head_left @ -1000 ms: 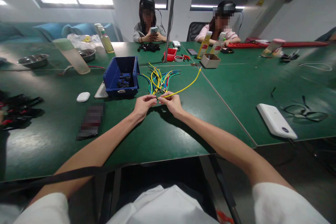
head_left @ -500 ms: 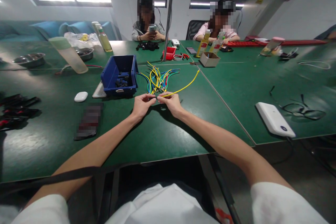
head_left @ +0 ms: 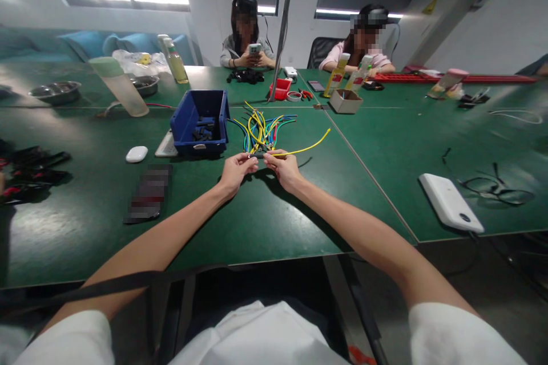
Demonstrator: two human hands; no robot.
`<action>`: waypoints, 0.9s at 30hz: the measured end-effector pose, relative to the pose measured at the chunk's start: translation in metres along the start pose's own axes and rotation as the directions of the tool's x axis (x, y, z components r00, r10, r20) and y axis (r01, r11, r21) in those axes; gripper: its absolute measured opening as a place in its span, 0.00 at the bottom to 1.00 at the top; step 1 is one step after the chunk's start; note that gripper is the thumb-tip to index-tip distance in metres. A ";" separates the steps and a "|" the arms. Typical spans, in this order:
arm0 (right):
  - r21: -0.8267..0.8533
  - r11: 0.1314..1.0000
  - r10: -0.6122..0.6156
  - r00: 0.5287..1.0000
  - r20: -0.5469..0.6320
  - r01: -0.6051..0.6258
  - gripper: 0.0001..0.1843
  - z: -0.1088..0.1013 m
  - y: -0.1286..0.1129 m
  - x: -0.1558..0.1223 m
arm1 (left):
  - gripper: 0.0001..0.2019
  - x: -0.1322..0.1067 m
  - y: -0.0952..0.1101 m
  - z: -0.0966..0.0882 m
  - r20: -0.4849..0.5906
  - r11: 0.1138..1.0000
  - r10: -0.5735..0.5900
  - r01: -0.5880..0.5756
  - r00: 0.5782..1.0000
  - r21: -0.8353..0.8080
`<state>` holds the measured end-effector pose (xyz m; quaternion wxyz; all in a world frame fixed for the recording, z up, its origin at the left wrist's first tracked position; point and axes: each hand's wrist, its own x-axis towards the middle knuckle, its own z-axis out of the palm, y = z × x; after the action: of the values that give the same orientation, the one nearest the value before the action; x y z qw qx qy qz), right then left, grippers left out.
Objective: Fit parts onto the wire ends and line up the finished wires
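Observation:
Between my two hands is a short black sleeve (head_left: 257,155), lying in line with a yellow wire (head_left: 306,149). My left hand (head_left: 237,172) is closed, pinching the sleeve's left end between thumb and fingers. The fingers of my right hand (head_left: 283,170) are closed round the yellow wire beside the sleeve's right end. The wire's free end curves up to the right. Just beyond my fingertips lies a loose bunch of yellow, blue, green and red wires (head_left: 259,125). A blue bin (head_left: 180,125) with several black pieces (head_left: 203,130) inside stands to the left.
On the left lie a dark phone-like object (head_left: 149,194) and a white case (head_left: 136,154). A power bank (head_left: 449,202) and glasses (head_left: 496,188) lie at the right. A red bin (head_left: 280,89), a small box (head_left: 346,101) and bottles stand further back; two people sit across the table.
My fingertips have drawn slightly apart, and more of the black sleeve shows between them. The whole view has shifted a little.

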<state>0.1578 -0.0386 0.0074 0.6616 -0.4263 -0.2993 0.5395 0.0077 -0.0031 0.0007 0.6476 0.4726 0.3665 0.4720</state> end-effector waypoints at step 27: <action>-0.168 0.984 -0.042 0.994 0.099 0.058 0.17 -0.005 0.003 0.004 | 0.19 0.003 0.006 -0.005 0.085 0.994 -0.095 0.099 0.992 -0.049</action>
<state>0.1613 -0.0360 0.0023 0.6210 -0.4474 -0.3861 0.5149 0.0024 0.0018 0.0053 0.6966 0.4559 0.3496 0.4296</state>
